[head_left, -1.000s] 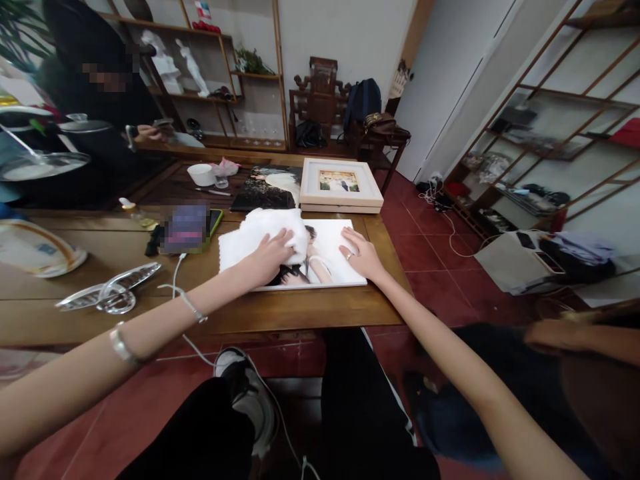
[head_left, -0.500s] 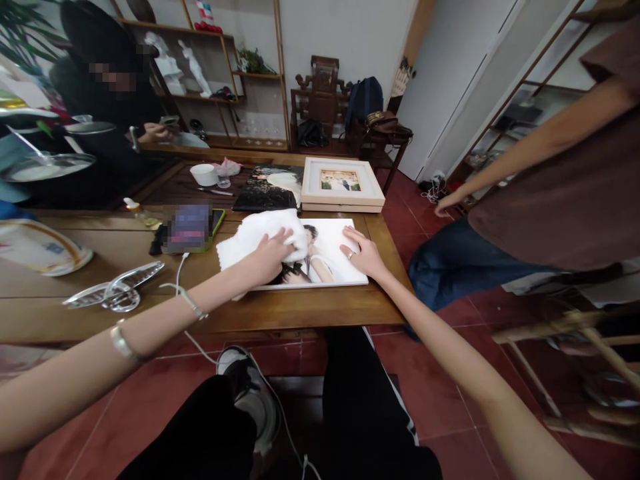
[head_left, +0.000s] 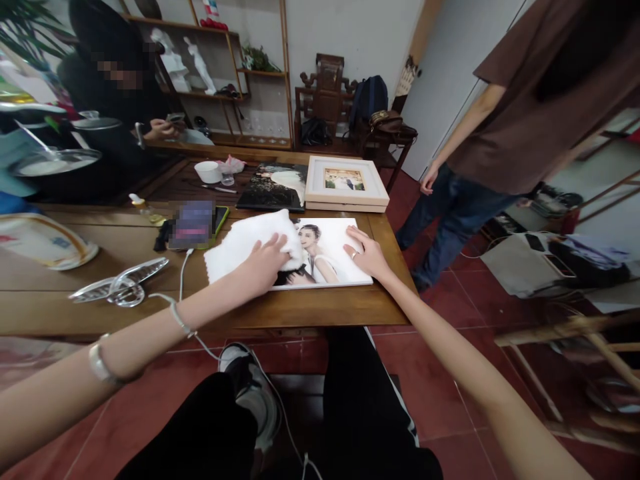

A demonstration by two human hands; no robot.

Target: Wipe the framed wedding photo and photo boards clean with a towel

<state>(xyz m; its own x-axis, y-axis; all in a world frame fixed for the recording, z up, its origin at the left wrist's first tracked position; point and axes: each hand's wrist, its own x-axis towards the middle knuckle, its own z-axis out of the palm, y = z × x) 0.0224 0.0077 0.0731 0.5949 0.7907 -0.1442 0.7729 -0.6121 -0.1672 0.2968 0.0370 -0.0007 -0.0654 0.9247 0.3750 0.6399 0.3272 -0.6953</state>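
Observation:
A white photo panel (head_left: 345, 270) with a printed picture lies on the wooden table near its front edge. Over the panel's left part spreads a white cloth (head_left: 245, 235). My left hand (head_left: 267, 263) presses on this cloth, fingers bent into its bunched right edge. The cloth hides the panel's left side. My right hand (head_left: 367, 255), a ring on one finger, rests with fingers stretched out on the panel's right edge. Behind the panel lie a dark photo board (head_left: 273, 188) and a cream picture frame (head_left: 347, 198).
Left on the table are a phone (head_left: 193, 227) with a white cable, a dropper bottle (head_left: 145, 210), a silvery hair-clip-like object (head_left: 120, 283) and a white cup (head_left: 207, 172). One person (head_left: 115, 100) sits across the table; another (head_left: 550, 120) stands at the right.
My left hand and the cloth have shifted a little left, uncovering more of the picture. My right hand stays on the panel. The standing person has moved farther back.

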